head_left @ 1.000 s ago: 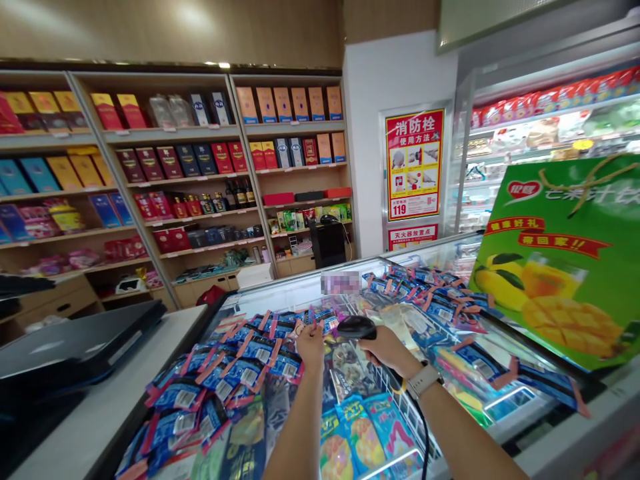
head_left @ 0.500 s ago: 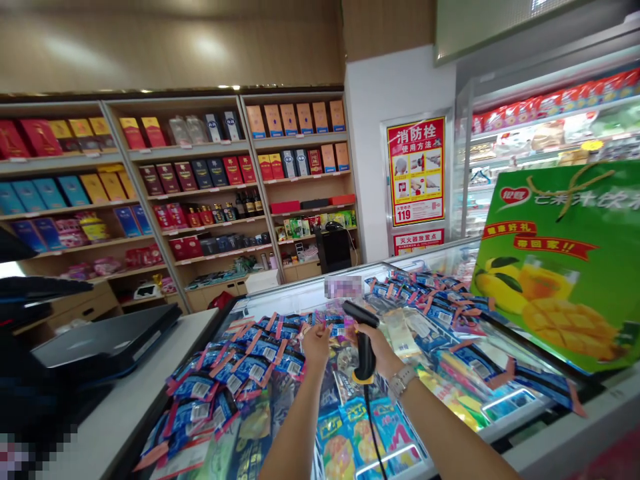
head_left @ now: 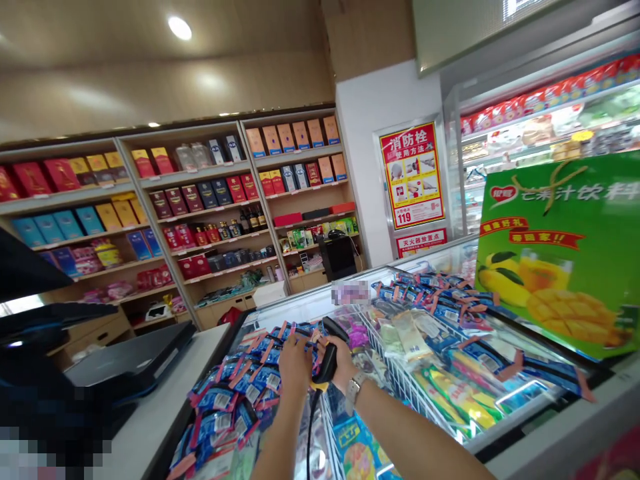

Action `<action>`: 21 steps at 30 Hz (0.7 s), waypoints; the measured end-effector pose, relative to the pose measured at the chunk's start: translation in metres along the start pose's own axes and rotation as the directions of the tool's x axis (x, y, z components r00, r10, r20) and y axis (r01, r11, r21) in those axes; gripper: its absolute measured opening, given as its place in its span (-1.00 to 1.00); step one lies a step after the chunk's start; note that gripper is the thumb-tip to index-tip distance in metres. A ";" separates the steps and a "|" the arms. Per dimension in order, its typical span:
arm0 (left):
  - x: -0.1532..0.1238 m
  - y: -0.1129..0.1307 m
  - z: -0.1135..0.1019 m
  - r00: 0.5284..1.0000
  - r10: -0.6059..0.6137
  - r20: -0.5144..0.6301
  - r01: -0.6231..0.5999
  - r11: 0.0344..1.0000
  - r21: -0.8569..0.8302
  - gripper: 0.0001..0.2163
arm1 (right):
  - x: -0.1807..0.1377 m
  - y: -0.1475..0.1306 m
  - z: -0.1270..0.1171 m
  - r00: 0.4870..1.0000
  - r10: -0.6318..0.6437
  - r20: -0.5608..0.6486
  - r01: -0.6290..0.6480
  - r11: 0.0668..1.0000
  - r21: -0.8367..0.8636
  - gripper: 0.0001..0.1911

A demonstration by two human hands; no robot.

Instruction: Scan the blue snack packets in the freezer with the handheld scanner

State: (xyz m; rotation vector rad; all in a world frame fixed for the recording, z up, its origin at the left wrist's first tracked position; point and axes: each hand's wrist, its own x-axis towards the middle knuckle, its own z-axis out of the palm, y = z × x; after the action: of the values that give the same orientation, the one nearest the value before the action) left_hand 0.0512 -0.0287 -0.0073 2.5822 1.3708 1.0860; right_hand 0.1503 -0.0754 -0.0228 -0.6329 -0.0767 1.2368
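A black handheld barcode scanner (head_left: 329, 357) with a yellow band near its base is held upright over a glass-topped freezer chest (head_left: 505, 407), its cable hanging down between the person's arms. The right hand (head_left: 344, 363) has its fingers wrapped tightly around the scanner's handle; a watch sits on that wrist. Just beside it, the left hand (head_left: 295, 363) has its fingers closed, pinching one of the blue packets (head_left: 235, 393) with orange tags and white barcode labels that lie spread across the freezer lid. The scanner's head is level with the pinched packet and near it. Many packets lie unsorted across the glass, so most of the scanning appears left to do. To the left, a white counter (head_left: 150, 427) carries a dark till machine (head_left: 125, 360). A green mango drink box (head_left: 560, 253) stands at the right, and shelves of boxed goods (head_left: 200, 200) line the back wall.
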 end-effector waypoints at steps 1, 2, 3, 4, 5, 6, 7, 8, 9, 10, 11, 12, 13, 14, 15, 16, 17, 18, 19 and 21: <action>0.001 0.009 0.004 1.000 0.030 0.002 -0.030 0.999 -0.011 -0.77 | -0.002 -0.009 -0.005 1.000 -0.022 -0.007 0.022 1.000 0.007 -0.87; 0.003 0.020 0.008 0.998 0.064 0.010 -0.064 0.997 -0.043 -0.77 | -0.004 -0.021 -0.012 0.998 -0.054 -0.016 0.055 0.998 0.015 -0.90; 0.006 0.033 0.014 0.995 0.102 0.021 -0.100 0.991 -0.093 -0.76 | -0.008 -0.035 -0.021 0.995 -0.099 -0.027 0.100 0.995 0.021 -0.93; 0.010 0.048 0.021 0.989 0.141 0.036 -0.133 0.979 -0.154 -0.76 | -0.012 -0.051 -0.032 0.987 -0.152 -0.043 0.153 0.988 0.025 -0.96; 0.013 0.066 0.029 0.983 0.175 0.052 -0.160 0.963 -0.218 -0.75 | -0.018 -0.070 -0.044 0.973 -0.223 -0.063 0.225 0.974 0.023 -0.96; 0.016 0.084 0.038 0.976 0.207 0.071 -0.179 0.942 -0.284 -0.75 | -0.024 -0.089 -0.057 0.954 -0.287 -0.091 0.289 0.957 0.012 -0.94; 0.019 0.105 0.048 0.967 0.237 0.096 -0.189 0.917 -0.352 -0.75 | -0.032 -0.109 -0.071 0.931 -0.341 -0.131 0.344 0.939 -0.002 -0.93; 0.019 0.127 0.059 0.956 0.263 0.129 -0.188 0.890 -0.415 -0.76 | -0.041 -0.130 -0.084 0.897 -0.397 -0.194 0.401 0.916 -0.021 -0.92; 0.019 0.150 0.070 0.943 0.288 0.168 -0.179 0.863 -0.473 -0.77 | -0.050 -0.149 -0.098 0.860 -0.431 -0.274 0.436 0.899 -0.043 -0.91; 0.017 0.174 0.082 0.925 0.312 0.215 -0.162 0.838 -0.521 -0.79 | -0.060 -0.168 -0.112 0.820 -0.468 -0.331 0.477 0.877 -0.059 -0.92; 0.014 0.197 0.094 0.903 0.336 0.269 -0.139 0.820 -0.555 -0.81 | -0.070 -0.185 -0.125 0.772 -0.503 -0.389 0.517 0.852 -0.074 -0.92; 0.011 0.219 0.105 0.874 0.362 0.323 -0.121 0.807 -0.578 -0.83 | -0.080 -0.200 -0.137 0.722 -0.539 -0.434 0.556 0.825 -0.099 -0.92; 0.006 0.240 0.116 0.850 0.376 0.368 -0.100 0.801 -0.590 -0.84 | -0.090 -0.213 -0.149 0.675 -0.573 -0.465 0.590 0.798 -0.126 -0.92; 0.002 0.258 0.126 0.835 0.375 0.402 -0.079 0.806 -0.586 -0.83 | -0.098 -0.223 -0.161 0.632 -0.599 -0.491 0.612 0.775 -0.157 -0.91; -0.002 0.274 0.135 0.821 0.367 0.437 -0.055 0.813 -0.579 -0.84 | -0.105 -0.231 -0.171 0.598 -0.615 -0.514 0.621 0.761 -0.187 -0.90; -0.005 0.287 0.143 0.811 0.346 0.471 -0.017 0.819 -0.573 -0.85 | -0.111 -0.237 -0.181 0.573 -0.622 -0.534 0.621 0.754 -0.213 -0.89; -0.008 0.297 0.150 0.801 0.320 0.506 0.032 0.822 -0.569 -0.85 | -0.116 -0.241 -0.191 0.552 -0.625 -0.552 0.618 0.751 -0.232 -0.87; -0.010 0.304 0.156 0.788 0.295 0.540 0.083 0.819 -0.568 -0.81 | -0.119 -0.243 -0.199 0.544 -0.621 -0.565 0.609 0.755 -0.244 -0.87; -0.010 0.309 0.161 0.775 0.275 0.569 0.131 0.811 -0.570 -0.74 | -0.120 -0.244 -0.205 0.549 -0.610 -0.572 0.592 0.767 -0.249 -0.86; -0.010 0.310 0.167 0.758 0.250 0.602 0.199 0.791 -0.579 -0.59 | -0.118 -0.245 -0.214 0.589 -0.581 -0.562 0.553 0.797 -0.244 -0.84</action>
State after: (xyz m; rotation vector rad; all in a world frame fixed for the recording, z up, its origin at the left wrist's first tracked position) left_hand 0.3685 -0.1779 -0.0391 2.1315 0.6457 0.4029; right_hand 0.4006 -0.3123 -0.0477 -0.9395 0.2333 0.3524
